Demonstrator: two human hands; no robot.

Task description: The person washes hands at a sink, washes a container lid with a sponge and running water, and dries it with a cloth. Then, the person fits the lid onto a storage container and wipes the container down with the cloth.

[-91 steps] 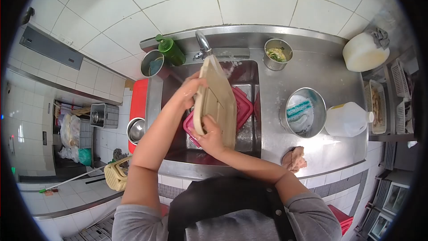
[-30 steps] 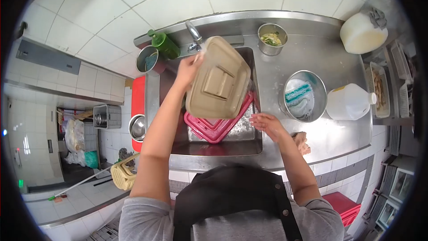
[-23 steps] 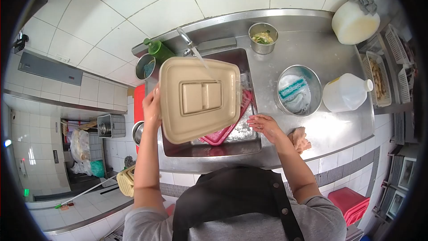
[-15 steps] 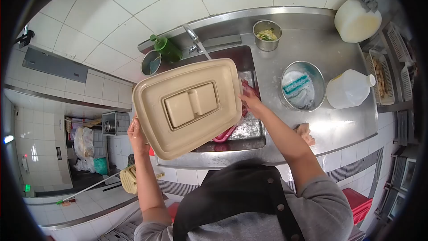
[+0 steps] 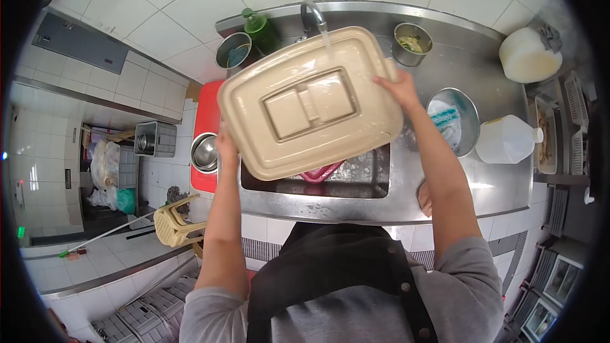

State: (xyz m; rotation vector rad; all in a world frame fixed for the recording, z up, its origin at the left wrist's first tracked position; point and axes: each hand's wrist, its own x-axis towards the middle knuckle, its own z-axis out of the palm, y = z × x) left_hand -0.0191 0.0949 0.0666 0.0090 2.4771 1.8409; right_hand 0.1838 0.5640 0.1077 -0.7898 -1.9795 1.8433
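A large beige plastic lid [image 5: 309, 105] with rounded corners and a recessed handle is held tilted over the sink [image 5: 356, 184]. My left hand [image 5: 227, 146] grips its left edge, fingers mostly hidden beneath. On the right edge my right hand [image 5: 398, 89] has its thumb on top and the other fingers underneath. From the faucet [image 5: 313, 16], water runs onto the lid's upper part, and its surface looks wet and shiny. Below the lid, part of a pink plastic item [image 5: 321, 173] shows in the basin.
Right of the sink stand a steel bowl [image 5: 470, 121] with a teal scrubber [image 5: 445, 116] and suds, a plastic jug [image 5: 505, 140], and a small pot [image 5: 412, 57] of food. A green bottle [image 5: 259, 28] is behind left. Metal bowls [image 5: 204, 152] sit on a red surface.
Both hands have brought the lid farther back, beneath the faucet, so the stream now lands on its top face. My view has shifted, showing the red surface and bowls on the left.
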